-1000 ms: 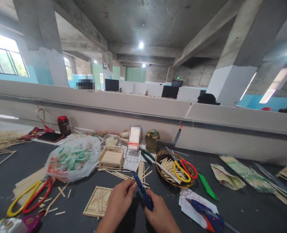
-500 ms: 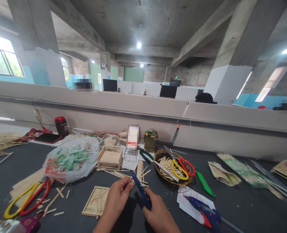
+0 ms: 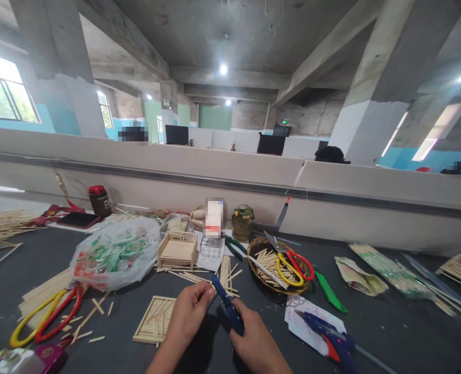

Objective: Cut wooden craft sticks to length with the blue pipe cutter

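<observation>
Near the bottom centre, my right hand [image 3: 254, 335] is wrapped round a dark blue hand tool [image 3: 227, 304], whose tip points up and left. Just left of that tip, my left hand [image 3: 189, 311] pinches a small pale stick, mostly hidden by the fingers. A square wooden stick frame [image 3: 148, 327] with loose sticks on it lies left of my left hand. Beyond my hands are loose sticks [image 3: 225, 272] and a small wooden bed-like model [image 3: 178, 250].
A wicker basket [image 3: 254, 275] holds sticks and scissors. A blue glue gun [image 3: 324, 330] lies on white paper at the right. At the left are a plastic bag [image 3: 113, 254] and red-yellow scissors [image 3: 45, 322]. A green bottle [image 3: 242, 223] stands behind.
The view has shifted very slightly. Both hands keep nearly the same pose, with the blue tool's tip still beside the left fingers.
</observation>
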{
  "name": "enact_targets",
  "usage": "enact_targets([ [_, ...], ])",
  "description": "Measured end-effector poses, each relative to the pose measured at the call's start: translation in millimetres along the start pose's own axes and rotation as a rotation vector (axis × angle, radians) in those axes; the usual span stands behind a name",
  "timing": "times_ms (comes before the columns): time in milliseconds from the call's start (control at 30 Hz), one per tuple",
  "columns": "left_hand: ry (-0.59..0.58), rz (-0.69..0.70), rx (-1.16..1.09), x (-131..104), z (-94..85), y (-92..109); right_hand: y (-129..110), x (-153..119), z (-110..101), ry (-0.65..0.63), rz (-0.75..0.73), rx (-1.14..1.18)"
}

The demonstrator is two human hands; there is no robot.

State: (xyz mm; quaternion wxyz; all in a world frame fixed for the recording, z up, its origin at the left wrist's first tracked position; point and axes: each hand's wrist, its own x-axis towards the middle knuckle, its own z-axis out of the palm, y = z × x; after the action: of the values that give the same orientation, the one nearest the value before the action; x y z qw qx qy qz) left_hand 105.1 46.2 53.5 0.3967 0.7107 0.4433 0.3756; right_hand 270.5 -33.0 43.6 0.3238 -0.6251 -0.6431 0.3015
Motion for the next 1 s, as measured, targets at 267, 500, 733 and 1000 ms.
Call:
enact_targets([
  [267, -0.057, 0.014, 0.046, 3, 0.3, -10, 2, 0, 3, 0.007, 0.029, -0.032],
  [500, -0.047, 0.026, 0.126, 0, -0.6, -3, 3, 3, 1, -0.002, 0.035, -0.052],
  [733, 0.031, 0.151, 0.379, -4, 1.9, 4, 8, 5, 0, 0.022, 0.051, -0.016],
  [1000, 0.008, 0.344, 0.496, -6, 2.1, 1, 6, 3, -1, 0.036, 0.042, 0.016],
])
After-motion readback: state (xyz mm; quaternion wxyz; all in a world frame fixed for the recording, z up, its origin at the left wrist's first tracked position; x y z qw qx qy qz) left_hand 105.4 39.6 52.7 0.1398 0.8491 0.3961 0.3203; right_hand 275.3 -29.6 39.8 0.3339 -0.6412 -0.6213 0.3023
